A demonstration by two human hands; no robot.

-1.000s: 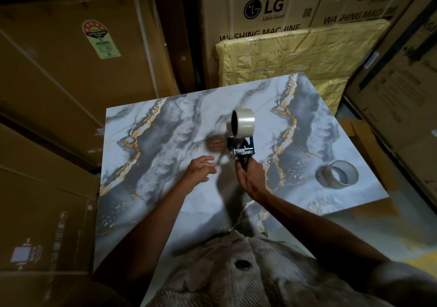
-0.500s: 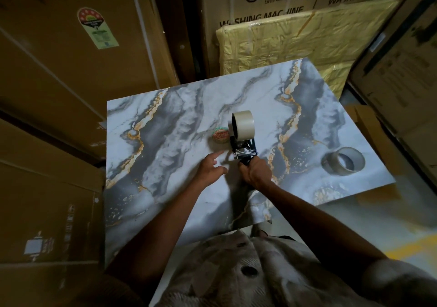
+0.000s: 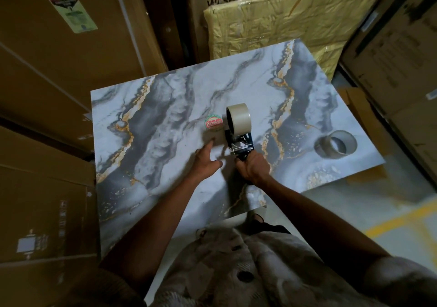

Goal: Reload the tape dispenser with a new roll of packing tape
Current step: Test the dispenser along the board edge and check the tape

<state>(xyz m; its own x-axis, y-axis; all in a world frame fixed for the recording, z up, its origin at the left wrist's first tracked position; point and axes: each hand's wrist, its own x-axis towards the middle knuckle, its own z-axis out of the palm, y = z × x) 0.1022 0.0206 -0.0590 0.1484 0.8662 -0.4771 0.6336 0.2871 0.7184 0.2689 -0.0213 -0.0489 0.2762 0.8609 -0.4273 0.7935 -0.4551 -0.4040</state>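
Note:
A blue tape dispenser (image 3: 242,144) stands over the marbled table (image 3: 146,127), and my right hand (image 3: 253,169) grips its handle from the near side. A beige tape roll (image 3: 238,118) sits in the dispenser's far end. My left hand (image 3: 205,160) hovers just left of the dispenser with its fingers apart, holding nothing. A round red and green label (image 3: 213,123) lies on the table beside the mounted roll. A second, darker tape roll (image 3: 335,144) lies flat near the table's right edge.
Tall cardboard boxes (image 3: 59,46) stand to the left and behind. A yellow wrapped panel (image 3: 272,20) leans at the far edge of the table. More boxes (image 3: 402,70) line the right side. Bare floor with a yellow line (image 3: 390,221) shows at lower right.
My left hand has reached forward and to the left of the dispenser, toward the label. The right hand keeps hold of the handle, and the view has tilted down a little.

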